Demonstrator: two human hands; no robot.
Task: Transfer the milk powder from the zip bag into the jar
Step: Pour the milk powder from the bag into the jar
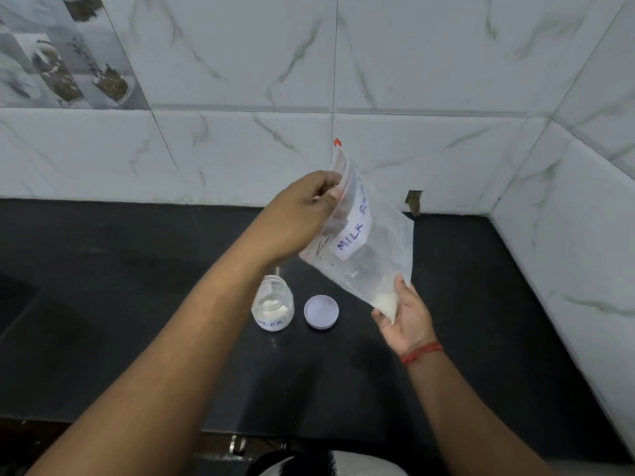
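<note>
A clear zip bag (374, 242) with a white label reading MILK is held up above the black counter, tilted, with a small heap of white milk powder (386, 301) in its lower corner. My left hand (302, 214) pinches the bag's top edge by the red zip strip. My right hand (405, 317) grips the bottom corner from below, where the powder lies. A small clear jar (273, 305), lid off and labelled, stands on the counter below my left wrist with some white powder inside.
The jar's white lid (321, 311) lies flat just right of the jar. The black counter (137, 286) runs to a marble-tiled wall (412, 80) behind and on the right. A dark sink edge (13, 297) sits at the far left.
</note>
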